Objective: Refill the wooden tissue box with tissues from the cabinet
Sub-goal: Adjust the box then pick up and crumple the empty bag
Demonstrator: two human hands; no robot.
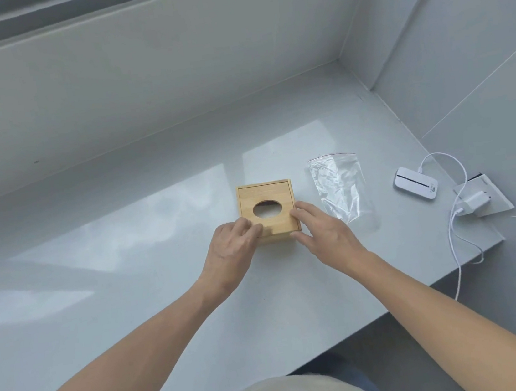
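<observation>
A square wooden tissue box (266, 194) with an oval hole in its lid sits on the pale grey counter (125, 245). Something white shows through the hole. My left hand (230, 248) rests on the box's near left corner, thumb on the lid. My right hand (323, 229) touches the near right corner, fingers on the lid's edge and thumb against the front side. No cabinet is in view.
A clear zip bag (340, 184) lies flat just right of the box. Further right are a small white device (416, 188), its white cable (458, 234) and a plugged-in charger (477, 201). Walls close the back and right; the counter edge runs diagonally at lower right.
</observation>
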